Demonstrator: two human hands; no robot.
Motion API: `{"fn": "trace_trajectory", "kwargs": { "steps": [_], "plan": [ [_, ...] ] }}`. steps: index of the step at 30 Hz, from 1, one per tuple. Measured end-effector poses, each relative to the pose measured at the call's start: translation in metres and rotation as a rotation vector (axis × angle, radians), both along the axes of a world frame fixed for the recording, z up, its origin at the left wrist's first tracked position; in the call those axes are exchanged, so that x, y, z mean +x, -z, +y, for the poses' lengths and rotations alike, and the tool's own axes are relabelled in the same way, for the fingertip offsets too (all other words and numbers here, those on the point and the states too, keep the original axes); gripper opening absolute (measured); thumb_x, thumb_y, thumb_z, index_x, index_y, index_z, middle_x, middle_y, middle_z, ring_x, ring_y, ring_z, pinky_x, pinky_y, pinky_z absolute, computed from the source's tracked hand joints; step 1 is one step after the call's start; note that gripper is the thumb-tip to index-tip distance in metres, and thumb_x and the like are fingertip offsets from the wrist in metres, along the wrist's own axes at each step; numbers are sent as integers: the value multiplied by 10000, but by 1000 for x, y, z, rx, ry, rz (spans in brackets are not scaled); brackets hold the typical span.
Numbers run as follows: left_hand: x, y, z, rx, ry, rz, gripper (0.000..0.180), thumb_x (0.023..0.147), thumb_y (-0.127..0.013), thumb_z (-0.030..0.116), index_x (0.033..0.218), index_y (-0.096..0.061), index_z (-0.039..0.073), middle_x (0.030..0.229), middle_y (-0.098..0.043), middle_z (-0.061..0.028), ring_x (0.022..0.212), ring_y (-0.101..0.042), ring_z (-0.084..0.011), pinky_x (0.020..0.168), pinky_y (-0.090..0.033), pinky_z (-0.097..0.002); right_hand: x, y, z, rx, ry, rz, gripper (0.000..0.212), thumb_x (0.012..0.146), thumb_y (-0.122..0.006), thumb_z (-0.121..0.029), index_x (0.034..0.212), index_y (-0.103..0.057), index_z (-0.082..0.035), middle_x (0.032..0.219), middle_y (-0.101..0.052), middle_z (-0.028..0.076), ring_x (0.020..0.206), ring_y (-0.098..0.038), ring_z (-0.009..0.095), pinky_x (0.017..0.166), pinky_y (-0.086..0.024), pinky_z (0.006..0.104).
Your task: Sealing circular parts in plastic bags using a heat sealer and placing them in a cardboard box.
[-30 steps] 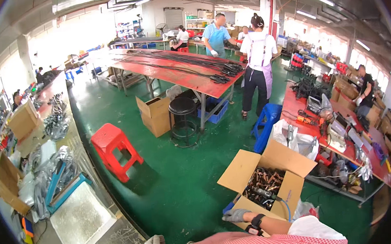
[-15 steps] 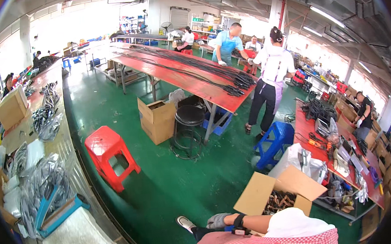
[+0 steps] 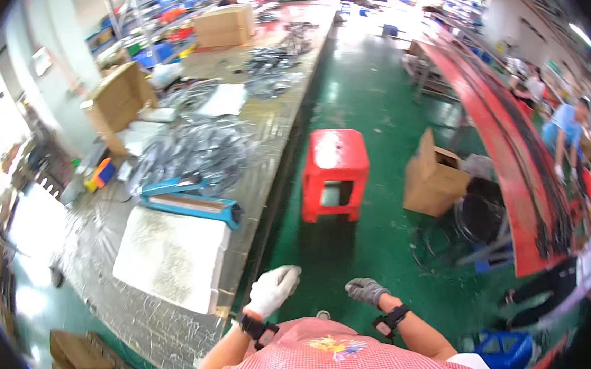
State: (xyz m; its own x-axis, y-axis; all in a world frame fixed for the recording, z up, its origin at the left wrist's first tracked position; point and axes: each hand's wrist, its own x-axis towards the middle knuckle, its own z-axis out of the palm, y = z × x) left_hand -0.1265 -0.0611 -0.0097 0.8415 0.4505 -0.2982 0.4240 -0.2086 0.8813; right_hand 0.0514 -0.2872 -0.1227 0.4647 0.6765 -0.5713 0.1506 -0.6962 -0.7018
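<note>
My left hand (image 3: 275,290), in a white glove, is raised at the right edge of the long workbench (image 3: 266,166). Its fingers are loosely curled, and nothing shows in them. My right hand (image 3: 368,290), in a dark grey glove, hangs over the green floor with its fingers folded in, and no object can be seen in it. Nearest to the left hand on the bench lies a white foam-like slab (image 3: 171,257). Behind the slab stands a blue heat sealer (image 3: 189,201), with a heap of clear plastic bags holding dark cables (image 3: 196,154) beyond it.
Ahead on the floor stands a red plastic stool (image 3: 336,171). An open cardboard box (image 3: 435,177) and a black round stool (image 3: 479,208) sit beside the red table (image 3: 474,111) with long black cables. Two people work at the right. A blue stool (image 3: 504,352) is at lower right.
My view has swung left toward the workbench, so the red stool now lies straight ahead. Both my hands are in view; the open box of parts near my right arm has left the picture.
</note>
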Motion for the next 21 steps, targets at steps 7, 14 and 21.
{"fn": "trace_trajectory", "kwargs": {
  "steps": [7, 14, 21],
  "plan": [
    [21, -82, 72, 111, -292, -133, 301, 926, -470, 244, 1020, -623, 3, 799, -628, -52, 769, -583, -91, 689, -470, -240, 51, -50, 127, 340, -165, 234, 365, 894, -545, -317, 1088, -588, -11, 914, -635, 68, 848, -587, 160, 780, -471, 294],
    [-50, 6, 177, 449, -350, 306, 321, 870, -483, 340, 975, -659, 93, 779, -641, -115, 729, -607, -224, 665, -474, -337, 92, -98, 190, 251, -386, 40, 416, 894, -518, -366, 1104, -581, -12, 968, -637, 109, 906, -598, 205, 825, -464, 322],
    [-21, -4, 191, 380, -539, 322, 295, 827, -511, 330, 831, -671, 83, 795, -637, -152, 739, -611, -311, 674, -464, -390, 178, -85, 233, 96, -90, 137, 335, 892, -540, -326, 1035, -606, -30, 804, -626, 52, 735, -593, 134, 693, -497, 293]
  ]
}}
